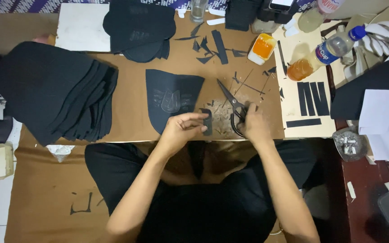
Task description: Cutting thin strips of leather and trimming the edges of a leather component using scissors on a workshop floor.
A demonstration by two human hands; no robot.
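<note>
At the far left a thick stack of black fabric sheets lies on the brown table. Further right, a shield-shaped black cut piece with a faint outline drawn on it rests flat, just beside the left hand. That hand's fingers are curled narrow, pinching a small dark strip that stands upright at their tips, thumb below and forefinger on top, above the table's near edge. Just to the right, the right hand is closed through the handles of black scissors, whose blades point up and leftward, slightly parted, above the strip and not touching it. Beyond, several long black strips lie side by side on a pale board beside a plastic bottle of orange liquid.
</note>
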